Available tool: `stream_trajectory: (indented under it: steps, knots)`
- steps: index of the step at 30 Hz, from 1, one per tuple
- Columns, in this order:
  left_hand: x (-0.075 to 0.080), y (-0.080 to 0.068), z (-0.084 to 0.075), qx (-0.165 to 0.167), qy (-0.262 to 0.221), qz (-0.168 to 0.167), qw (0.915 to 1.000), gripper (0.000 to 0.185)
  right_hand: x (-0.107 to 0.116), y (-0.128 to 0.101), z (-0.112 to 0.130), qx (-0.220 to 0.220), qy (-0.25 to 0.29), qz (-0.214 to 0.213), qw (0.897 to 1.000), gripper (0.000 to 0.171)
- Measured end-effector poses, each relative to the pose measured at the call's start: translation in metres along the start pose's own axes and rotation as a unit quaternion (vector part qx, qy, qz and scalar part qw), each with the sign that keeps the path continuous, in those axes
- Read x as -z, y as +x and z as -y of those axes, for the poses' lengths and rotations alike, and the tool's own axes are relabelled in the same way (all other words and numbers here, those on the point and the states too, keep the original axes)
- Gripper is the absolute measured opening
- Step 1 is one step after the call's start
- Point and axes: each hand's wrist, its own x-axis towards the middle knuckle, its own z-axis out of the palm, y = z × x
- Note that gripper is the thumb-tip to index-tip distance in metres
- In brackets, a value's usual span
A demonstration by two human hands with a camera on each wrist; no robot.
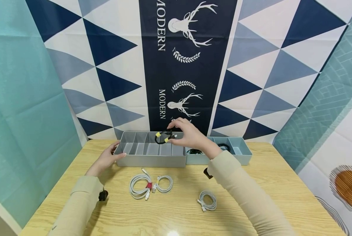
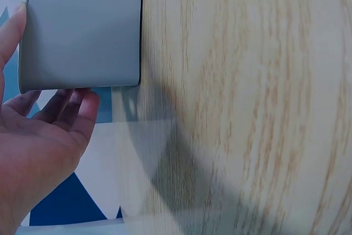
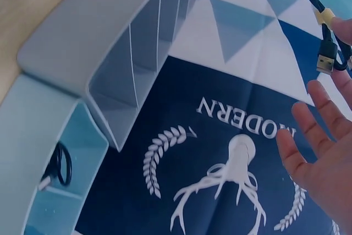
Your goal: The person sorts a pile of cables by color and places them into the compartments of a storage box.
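Observation:
My right hand (image 1: 186, 133) pinches a coiled black USB cable (image 1: 159, 141) with yellow bands between thumb and fingers, above the grey organizer box (image 1: 152, 161). In the right wrist view the cable's USB plug (image 3: 326, 59) hangs beside the fingers, and the other fingers are spread. My left hand (image 1: 109, 157) holds the left end of the grey box. The left wrist view has the thumb at the box's top edge and curled fingers by its end wall (image 2: 82, 37). The box's visible compartments hold nothing.
A light blue divided box (image 1: 237, 159) adjoins the grey one on the right, with black cables (image 1: 223, 146) inside. On the wooden table (image 1: 164, 216) lie a white coiled cable with a red tie (image 1: 139, 186), a smaller white coil (image 1: 165, 184) and another (image 1: 207, 200). Patterned cloth hangs behind.

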Motion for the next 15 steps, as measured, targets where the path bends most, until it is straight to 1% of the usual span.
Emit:
stream_trajectory:
  steps: [8,15]
  knots:
    - [-0.001,0.001,0.001,0.002,-0.004,0.0,1.0,0.087,0.02,-0.009,-0.011,0.017,-0.017,-0.032,0.999,0.041]
    - [0.0,0.001,0.0,0.006,0.004,0.001,1.0,0.083,0.037,-0.018,-0.018,0.0,-0.018,-0.06,0.998,0.043]
